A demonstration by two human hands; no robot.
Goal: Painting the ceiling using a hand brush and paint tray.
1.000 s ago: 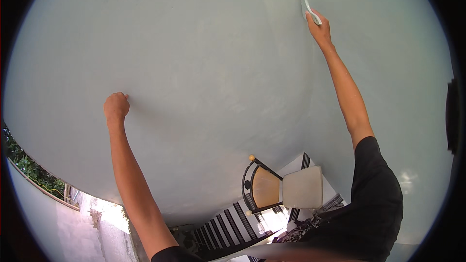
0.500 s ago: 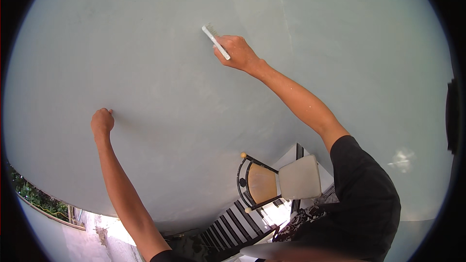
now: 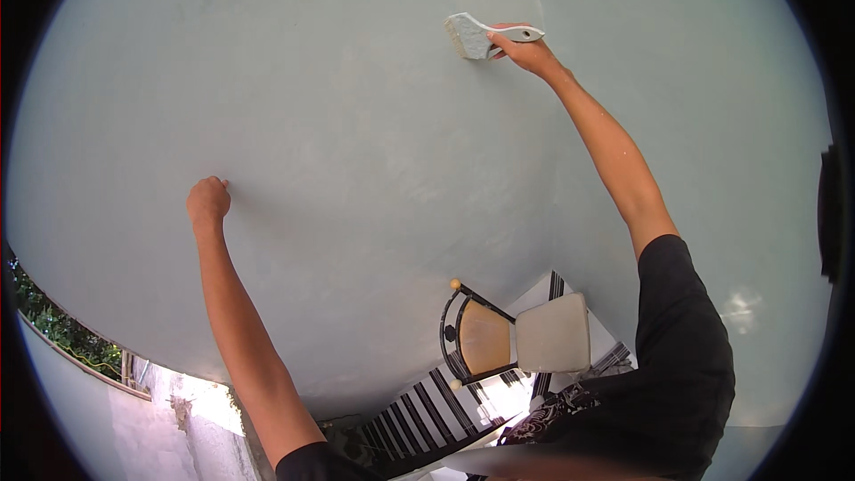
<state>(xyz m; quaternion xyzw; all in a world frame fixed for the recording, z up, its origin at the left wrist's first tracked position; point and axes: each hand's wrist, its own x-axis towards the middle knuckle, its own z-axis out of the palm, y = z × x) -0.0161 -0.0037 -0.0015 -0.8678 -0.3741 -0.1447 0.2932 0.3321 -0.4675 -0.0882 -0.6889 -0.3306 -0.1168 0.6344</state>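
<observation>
My right hand [image 3: 534, 55], reaching high up, is closed around the white handle of a wide paintbrush [image 3: 472, 36]. The brush's broad flat face shows, and its pale bristles point left, close to the wall [image 3: 356, 116]. A few white specks dot my right forearm. Lower on the left, my left hand [image 3: 210, 199] is curled into a fist against or just off the same pale grey-green wall, casting a soft shadow. Its fingers are mostly turned away from me, and nothing shows in it.
Below stands a chair [image 3: 552, 334] with a pale seat and dark-framed back, on a black-and-white striped floor [image 3: 419, 414]. A wall corner runs up at the right of the brush. At lower left, an opening shows green plants [image 3: 67, 330] beside a rough whitish ledge [image 3: 200, 419].
My right hand has moved up and right with the paintbrush, which has turned from edge-on to show its flat face. My left hand has shifted slightly up and right in view.
</observation>
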